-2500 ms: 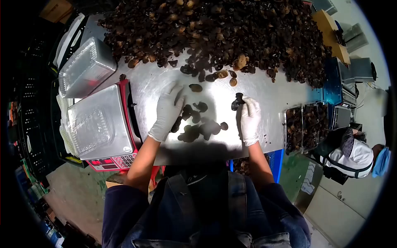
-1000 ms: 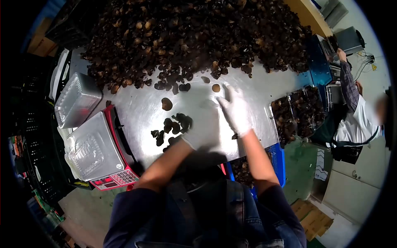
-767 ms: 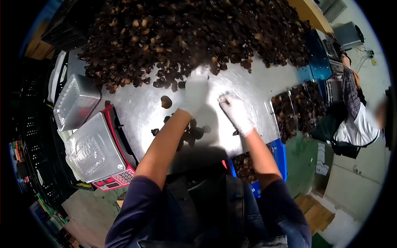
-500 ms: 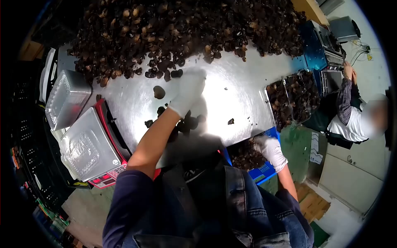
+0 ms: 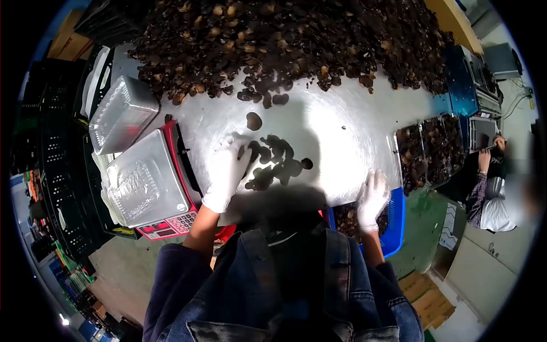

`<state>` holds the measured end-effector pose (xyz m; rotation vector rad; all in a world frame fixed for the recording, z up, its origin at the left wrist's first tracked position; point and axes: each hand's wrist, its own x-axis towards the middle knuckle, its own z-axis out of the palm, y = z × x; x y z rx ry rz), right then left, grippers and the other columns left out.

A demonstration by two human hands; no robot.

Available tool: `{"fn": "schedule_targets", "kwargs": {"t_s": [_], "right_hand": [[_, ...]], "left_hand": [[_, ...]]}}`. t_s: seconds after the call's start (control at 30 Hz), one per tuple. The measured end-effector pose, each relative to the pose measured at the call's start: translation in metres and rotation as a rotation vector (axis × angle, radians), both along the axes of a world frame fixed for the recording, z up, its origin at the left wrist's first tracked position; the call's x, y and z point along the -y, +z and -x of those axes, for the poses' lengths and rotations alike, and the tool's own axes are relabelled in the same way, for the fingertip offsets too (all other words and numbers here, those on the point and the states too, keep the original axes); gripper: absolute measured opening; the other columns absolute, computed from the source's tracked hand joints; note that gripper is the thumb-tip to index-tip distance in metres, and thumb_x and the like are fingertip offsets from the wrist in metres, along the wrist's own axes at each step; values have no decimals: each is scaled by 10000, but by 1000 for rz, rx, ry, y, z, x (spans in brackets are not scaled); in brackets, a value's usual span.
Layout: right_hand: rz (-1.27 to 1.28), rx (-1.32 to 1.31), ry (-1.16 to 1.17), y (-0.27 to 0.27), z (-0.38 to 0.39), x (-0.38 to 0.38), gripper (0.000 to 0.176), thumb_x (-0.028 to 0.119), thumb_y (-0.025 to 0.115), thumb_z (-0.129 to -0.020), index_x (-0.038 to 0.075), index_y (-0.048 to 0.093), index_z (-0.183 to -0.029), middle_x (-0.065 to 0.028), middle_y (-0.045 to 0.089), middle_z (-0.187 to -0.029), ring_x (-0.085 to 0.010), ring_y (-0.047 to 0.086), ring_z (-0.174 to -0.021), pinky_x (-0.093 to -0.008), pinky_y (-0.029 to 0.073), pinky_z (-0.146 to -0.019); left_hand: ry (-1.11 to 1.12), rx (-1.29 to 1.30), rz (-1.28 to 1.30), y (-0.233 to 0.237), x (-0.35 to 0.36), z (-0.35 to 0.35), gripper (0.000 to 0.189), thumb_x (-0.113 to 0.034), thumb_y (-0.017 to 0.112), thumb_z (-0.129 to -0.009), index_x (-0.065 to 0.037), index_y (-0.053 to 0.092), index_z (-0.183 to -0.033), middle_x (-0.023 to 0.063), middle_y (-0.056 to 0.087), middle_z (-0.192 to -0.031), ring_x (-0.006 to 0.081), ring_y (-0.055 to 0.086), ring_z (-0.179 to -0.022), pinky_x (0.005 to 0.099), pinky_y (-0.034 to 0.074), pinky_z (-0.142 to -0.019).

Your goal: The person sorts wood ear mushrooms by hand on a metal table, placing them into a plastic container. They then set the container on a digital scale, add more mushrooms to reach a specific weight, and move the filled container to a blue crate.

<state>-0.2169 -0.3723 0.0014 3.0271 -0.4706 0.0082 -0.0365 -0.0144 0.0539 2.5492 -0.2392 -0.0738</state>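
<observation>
My left hand, in a white glove, rests on the metal table with its fingers apart, beside a small group of dark wood ear mushrooms. The thumb side is close to the nearest pieces. One loose mushroom lies just beyond the group. Also gloved in white, my right hand is over the table's near edge, above a blue basket. Its fingers point forward, loosely apart, and nothing shows in them. Mushrooms inside the basket are partly hidden under that hand.
A large mushroom heap covers the table's far side. Filled clear trays stand at the right. To the left are a red scale with a clear lid and stacked clear containers. Another person works at far right.
My left hand has drawn back and left from the middle of the table to beside the small group. My right hand has risen from inside the basket to the table edge. The view has shifted.
</observation>
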Motion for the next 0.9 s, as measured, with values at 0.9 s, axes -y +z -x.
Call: {"fn": "schedule_targets", "kwargs": {"t_s": [0.9], "right_hand": [[-1164,193,173,-2,-214,-135,176,219,714,-858,78,709,-964,-94,676,-886,-246,666,-796,-361,529,-769]], "left_hand": [[101,215,126,-87,12,-138,233,-24,662,-723,-76,600,-941,112,628,-941,318,620,-918,390,509,-803]]}}
